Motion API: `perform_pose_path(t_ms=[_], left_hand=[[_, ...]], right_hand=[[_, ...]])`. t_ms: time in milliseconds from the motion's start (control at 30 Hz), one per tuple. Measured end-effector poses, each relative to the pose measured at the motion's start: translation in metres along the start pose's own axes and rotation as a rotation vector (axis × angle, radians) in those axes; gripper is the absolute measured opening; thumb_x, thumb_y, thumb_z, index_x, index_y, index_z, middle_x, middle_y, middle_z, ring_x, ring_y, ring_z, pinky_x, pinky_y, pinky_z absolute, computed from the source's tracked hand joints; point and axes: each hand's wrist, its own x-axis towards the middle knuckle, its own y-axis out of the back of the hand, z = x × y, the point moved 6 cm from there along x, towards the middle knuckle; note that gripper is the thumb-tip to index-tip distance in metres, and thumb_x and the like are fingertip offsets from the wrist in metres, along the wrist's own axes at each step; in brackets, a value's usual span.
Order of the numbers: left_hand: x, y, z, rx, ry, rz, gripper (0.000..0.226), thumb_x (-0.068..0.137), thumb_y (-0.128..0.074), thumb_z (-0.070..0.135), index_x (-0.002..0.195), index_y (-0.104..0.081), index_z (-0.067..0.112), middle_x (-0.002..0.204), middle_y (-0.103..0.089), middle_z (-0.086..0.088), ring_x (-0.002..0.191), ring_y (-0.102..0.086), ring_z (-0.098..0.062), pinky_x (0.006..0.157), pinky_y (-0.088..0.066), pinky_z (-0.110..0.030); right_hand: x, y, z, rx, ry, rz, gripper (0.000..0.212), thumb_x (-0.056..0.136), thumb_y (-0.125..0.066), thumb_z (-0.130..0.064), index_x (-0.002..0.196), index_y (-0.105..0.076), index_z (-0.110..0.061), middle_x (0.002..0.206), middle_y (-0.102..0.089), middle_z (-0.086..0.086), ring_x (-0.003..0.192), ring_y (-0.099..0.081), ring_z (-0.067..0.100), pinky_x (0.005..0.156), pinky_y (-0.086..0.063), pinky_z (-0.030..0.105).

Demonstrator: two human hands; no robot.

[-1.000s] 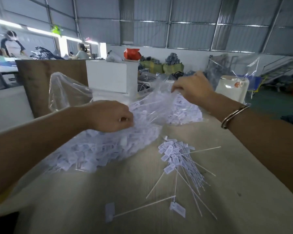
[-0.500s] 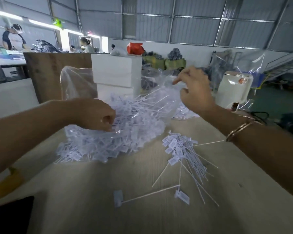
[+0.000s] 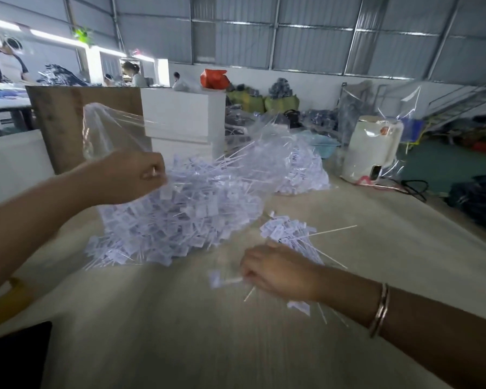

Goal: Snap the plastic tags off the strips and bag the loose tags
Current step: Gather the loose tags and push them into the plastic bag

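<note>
Warehouse interior with corrugated grey walls; work takes place on a pale wooden table [image 3: 180, 332]. Clear plastic bag [image 3: 208, 197], packed with white tags, lies at table centre-left, its mouth edge pinched and lifted by the left hand [image 3: 129, 178]. Just right of the bag sits a small loose pile of tags [image 3: 286, 228] with thin strips fanned out. Right hand [image 3: 278, 272] is curled over the near end of this pile, fingers closed round a tagged strip [image 3: 222, 279], somewhat blurred. Bangle [image 3: 379, 310] on right wrist. Behind the bag stand white boxes [image 3: 183, 116]; a cream appliance [image 3: 373, 147] stands at right.
</note>
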Motion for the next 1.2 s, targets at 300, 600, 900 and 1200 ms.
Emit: perform_pose_path(t_ms=[300,600,900,1200], left_hand=[[-0.03,-0.029,0.131,-0.031,-0.264,0.18,0.033,0.084,-0.039,0.04,0.103,-0.06,0.023,0.102,-0.064,0.002,0.095,-0.058,-0.022,0.082,-0.044,-0.038],[-0.041,-0.178,0.189,-0.002,0.152,-0.36,0.044,0.093,-0.035,0.047,0.116,-0.046,0.011,0.114,-0.053,-0.009,0.1,-0.052,-0.023,0.079,-0.043,-0.036],[-0.016,-0.206,0.211,-0.093,0.025,-0.305,0.047,0.09,-0.035,0.049,0.121,-0.045,0.015,0.128,-0.04,-0.005,0.117,-0.033,-0.024,0.098,-0.026,-0.04],[-0.017,-0.192,0.183,-0.617,0.206,0.001,0.015,0.08,-0.054,0.016,0.074,-0.065,0.023,0.082,-0.06,0.011,0.078,-0.057,-0.007,0.072,-0.046,-0.025]], right_hand=[[-0.056,0.033,0.13,-0.088,-0.693,0.063,0.02,0.087,-0.055,-0.029,0.091,-0.068,-0.015,0.098,-0.06,0.005,0.093,-0.056,0.023,0.081,-0.041,0.031],[-0.07,-0.022,0.162,0.13,-1.081,-0.31,0.084,0.081,-0.027,-0.078,0.128,-0.051,-0.012,0.134,-0.05,0.01,0.123,-0.046,0.028,0.101,-0.033,0.04],[-0.058,-0.019,0.126,0.491,-1.05,-0.484,0.081,0.088,-0.028,-0.069,0.143,-0.034,-0.009,0.147,-0.035,0.013,0.107,-0.054,0.027,0.075,-0.039,0.024],[-0.027,-0.045,0.132,0.115,-1.05,-0.449,0.048,0.091,-0.054,-0.039,0.126,-0.054,-0.006,0.134,-0.05,0.015,0.125,-0.047,0.031,0.102,-0.041,0.041]])
